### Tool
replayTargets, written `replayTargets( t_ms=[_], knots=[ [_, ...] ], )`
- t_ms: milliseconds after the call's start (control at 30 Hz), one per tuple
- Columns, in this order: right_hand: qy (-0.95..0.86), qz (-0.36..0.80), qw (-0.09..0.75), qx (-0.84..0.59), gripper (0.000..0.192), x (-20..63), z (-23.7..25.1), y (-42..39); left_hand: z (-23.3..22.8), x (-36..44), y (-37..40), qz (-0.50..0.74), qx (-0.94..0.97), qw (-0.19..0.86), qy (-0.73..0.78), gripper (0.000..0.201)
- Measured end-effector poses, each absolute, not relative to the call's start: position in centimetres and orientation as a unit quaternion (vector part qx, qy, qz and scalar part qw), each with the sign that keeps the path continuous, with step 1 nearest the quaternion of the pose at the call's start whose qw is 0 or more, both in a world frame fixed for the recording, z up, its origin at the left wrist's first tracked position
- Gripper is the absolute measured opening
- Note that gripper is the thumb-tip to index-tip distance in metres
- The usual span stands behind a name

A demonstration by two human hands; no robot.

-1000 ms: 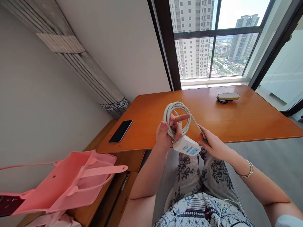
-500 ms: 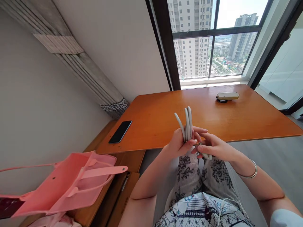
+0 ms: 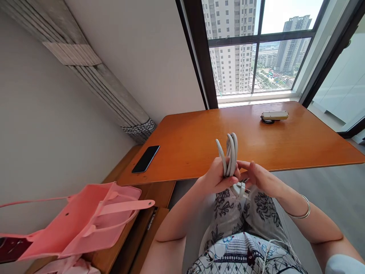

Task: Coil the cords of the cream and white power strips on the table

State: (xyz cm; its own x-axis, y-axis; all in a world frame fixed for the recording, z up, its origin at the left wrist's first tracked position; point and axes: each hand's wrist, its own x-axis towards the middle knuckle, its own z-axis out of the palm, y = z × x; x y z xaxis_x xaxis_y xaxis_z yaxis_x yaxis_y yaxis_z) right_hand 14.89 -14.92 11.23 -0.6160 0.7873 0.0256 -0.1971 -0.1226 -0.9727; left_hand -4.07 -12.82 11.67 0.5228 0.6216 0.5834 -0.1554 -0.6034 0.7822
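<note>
The left hand (image 3: 218, 177) was clenched around a bundle of pale grey power cable (image 3: 229, 154), wound into several loops that stood upright out of the top of the grip, edge-on to the camera. The bundle sat above the person's lap, in front of the near edge of the orange-brown wooden bench (image 3: 199, 144) and not resting on it.

Just below the left grip hung the white plug end of the cable (image 3: 240, 188), and there the right hand (image 3: 261, 179) came in! Its fingers were closed around that short loose tail, touching the left hand's fingertips. Whether the white power strip body was tucked behind the hands could not be told.

By my reading, the coiling was largely done: the loops were gathered tight and even, with no long slack trailing from the grip. What looked left was the tail end, the plug not yet tucked or secured against the coil, and the bundle not yet set down anywhere.

Well beyond the grip, at the bench's far side, lay a second cream power strip with a dark cord (image 3: 274, 116). Off to the left of the grip sat a black smartphone (image 3: 145, 158) on the bench, and lower left a pink tote bag (image 3: 82, 220) on a wooden side unit.
</note>
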Motion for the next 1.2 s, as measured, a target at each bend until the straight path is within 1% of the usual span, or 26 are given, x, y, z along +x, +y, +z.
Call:
replayTargets(
  t_ms=[67, 100, 133, 200, 300, 367, 467, 533, 733, 967, 1100, 1200],
  knots=[
    [-0.626, 0.583, 0.397, -0.331, 0.067, 15.4, 10.8, -13.9, 11.1, -4.1, -13.0, 0.511, 0.665, 0.526, 0.143, 0.047],
    [-0.63, 0.549, 0.421, -0.354, 0.065, 15.5, 10.6, -13.3, 10.8, -4.1, -12.9, 0.533, 0.61, 0.57, 0.137, 0.048],
    [-0.618, 0.54, 0.442, -0.363, 0.064, 15.4, 10.6, -12.8, 10.4, -4.1, -12.8, 0.548, 0.557, 0.609, 0.133, 0.049],
    [-0.576, 0.584, 0.46, -0.339, 0.069, 15.1, 10.7, -11.9, 9.7, -4.2, -12.3, 0.547, 0.469, 0.681, 0.128, 0.053],
    [-0.525, 0.681, 0.432, -0.274, 0.074, 14.1, 10.8, -11.2, 9.0, -4.4, -11.5, 0.532, 0.373, 0.749, 0.134, 0.058],
    [-0.492, 0.718, 0.425, -0.248, 0.069, 13.6, 10.7, -10.8, 8.9, -4.5, -11.0, 0.539, 0.341, 0.757, 0.144, 0.06],
    [-0.438, 0.736, 0.455, -0.245, 0.051, 13.3, 10.3, -10.3, 9.5, -4.4, -10.3, 0.555, 0.313, 0.754, 0.16, 0.059],
    [-0.415, 0.738, 0.467, -0.256, 0.047, 13.3, 10.0, -10.0, 10.1, -4.3, -10.0, 0.558, 0.292, 0.759, 0.166, 0.059],
    [-0.427, 0.697, 0.481, -0.316, 0.054, 13.7, 9.5, -8.8, 11.3, -4.1, -9.4, 0.47, 0.261, 0.812, 0.226, 0.05],
    [-0.432, 0.662, 0.491, -0.366, 0.062, 13.8, 7.4, -7.6, 11.2, -2.6, -9.5, 0.509, 0.157, 0.81, 0.247, 0.041],
    [-0.452, 0.636, 0.496, -0.382, 0.065, 13.9, 6.5, -7.5, 11.4, -2.3, -9.6, 0.504, 0.138, 0.809, 0.27, 0.044],
    [-0.469, 0.616, 0.501, -0.386, 0.065, 14.0, 6.4, -7.5, 11.3, -2.4, -9.7, 0.502, 0.15, 0.811, 0.259, 0.047]
  ],
)
